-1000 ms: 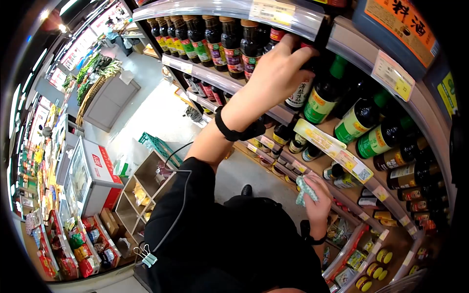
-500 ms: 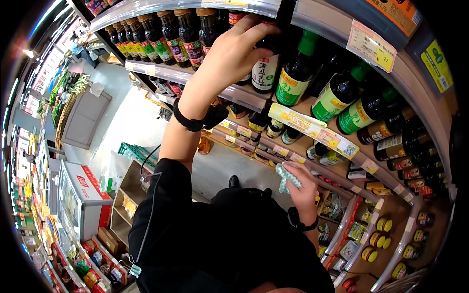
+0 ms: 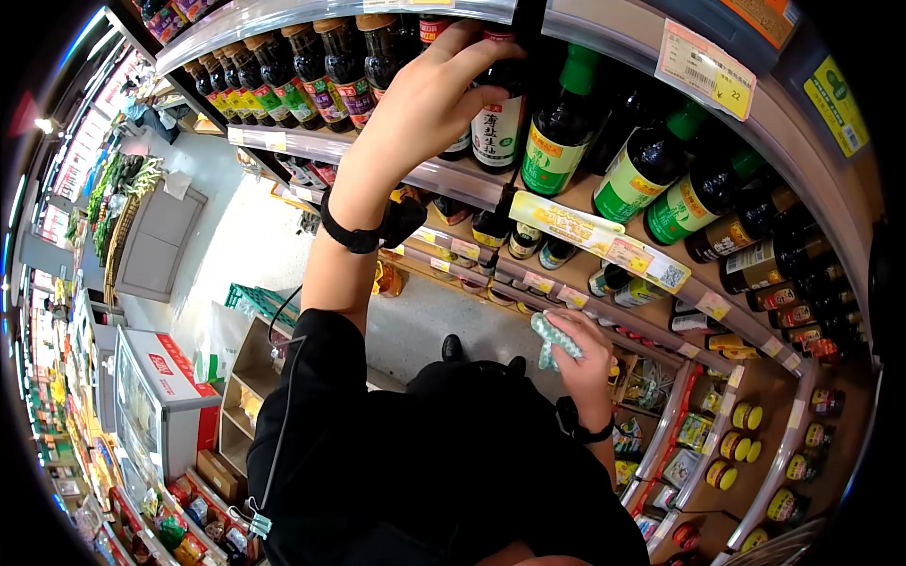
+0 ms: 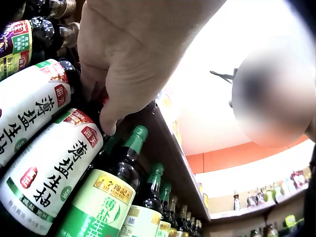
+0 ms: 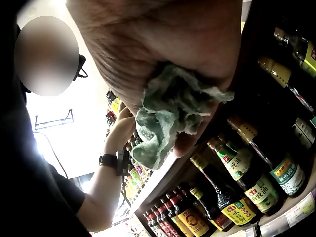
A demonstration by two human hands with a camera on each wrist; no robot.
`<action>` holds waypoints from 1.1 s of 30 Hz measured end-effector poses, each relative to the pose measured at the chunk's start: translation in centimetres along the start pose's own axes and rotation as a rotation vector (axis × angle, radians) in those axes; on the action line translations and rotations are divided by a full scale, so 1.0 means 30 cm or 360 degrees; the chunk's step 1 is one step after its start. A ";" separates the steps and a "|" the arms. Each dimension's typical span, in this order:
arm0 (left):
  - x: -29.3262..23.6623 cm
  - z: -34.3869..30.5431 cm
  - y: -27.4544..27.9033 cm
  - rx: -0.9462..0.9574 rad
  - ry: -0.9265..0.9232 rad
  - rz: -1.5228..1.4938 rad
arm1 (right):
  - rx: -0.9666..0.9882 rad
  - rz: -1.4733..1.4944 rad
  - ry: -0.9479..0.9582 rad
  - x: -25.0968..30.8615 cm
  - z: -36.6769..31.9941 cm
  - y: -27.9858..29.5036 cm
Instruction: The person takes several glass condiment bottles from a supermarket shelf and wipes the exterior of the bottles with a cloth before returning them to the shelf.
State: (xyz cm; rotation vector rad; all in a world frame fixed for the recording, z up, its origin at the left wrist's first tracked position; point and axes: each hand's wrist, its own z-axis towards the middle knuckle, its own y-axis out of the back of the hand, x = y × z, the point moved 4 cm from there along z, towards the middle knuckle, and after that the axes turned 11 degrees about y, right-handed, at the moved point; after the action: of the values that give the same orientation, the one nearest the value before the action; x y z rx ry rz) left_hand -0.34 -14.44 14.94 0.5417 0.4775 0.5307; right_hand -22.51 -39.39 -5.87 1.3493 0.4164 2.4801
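Observation:
My left hand (image 3: 425,94) reaches to the shelf, its fingers curled round the neck of a white-labelled soy sauce bottle (image 3: 496,127). In the left wrist view the thumb of the left hand (image 4: 133,54) lies by the neck of that bottle (image 4: 54,170), with a like bottle (image 4: 29,106) beside it. A green-capped bottle (image 3: 555,141) stands just to the right. Lower down, my right hand (image 3: 583,358) holds a crumpled pale green cloth (image 3: 550,341); the right wrist view shows the cloth (image 5: 168,113) bunched against the palm.
Dark bottles with purple and green labels (image 3: 326,80) line the shelf at the left. A shelf edge with a yellow promotional strip (image 3: 585,231) runs below the green-capped bottles. Yellow-lidded jars (image 3: 736,445) stand lower right. A chest freezer (image 3: 156,396) is across the aisle.
The view has swung, so the shelf and both hands appear farther left in the head view. The left hand keeps to the bottle top, and the right hand still holds the cloth.

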 end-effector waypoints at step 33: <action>-0.205 -0.160 -0.268 -0.0422 0.0324 0.0337 | -0.0205 -0.0006 -0.0144 -0.062 -0.165 0.231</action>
State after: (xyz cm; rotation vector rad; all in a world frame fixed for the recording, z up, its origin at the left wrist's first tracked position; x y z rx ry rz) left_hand -4.91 -22.21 8.29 0.2855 0.5363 0.8437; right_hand -26.50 -47.02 -7.21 1.3999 0.2343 2.3872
